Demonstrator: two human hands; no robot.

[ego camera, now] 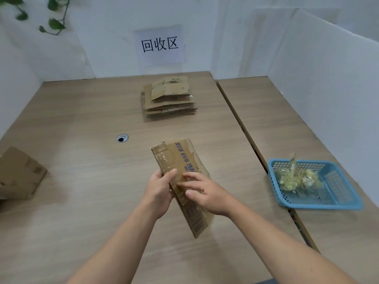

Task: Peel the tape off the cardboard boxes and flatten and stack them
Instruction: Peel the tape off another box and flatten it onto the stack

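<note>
left hand [159, 188] grips taped cardboard box [180, 175] at its edge | right hand [205, 191] fingers spread flat on box tape | flattened stack [169, 98] far behind | blue basket [320, 201] right

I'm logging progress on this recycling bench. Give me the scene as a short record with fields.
held item: flattened taped box, tilted above the desk
left hand: grips the box's left edge
right hand: fingers on the tape
finished stack: flattened boxes at the far middle of the desk
waiting: cardboard box, left edge
tape scraps: in the blue basket, right
</note>
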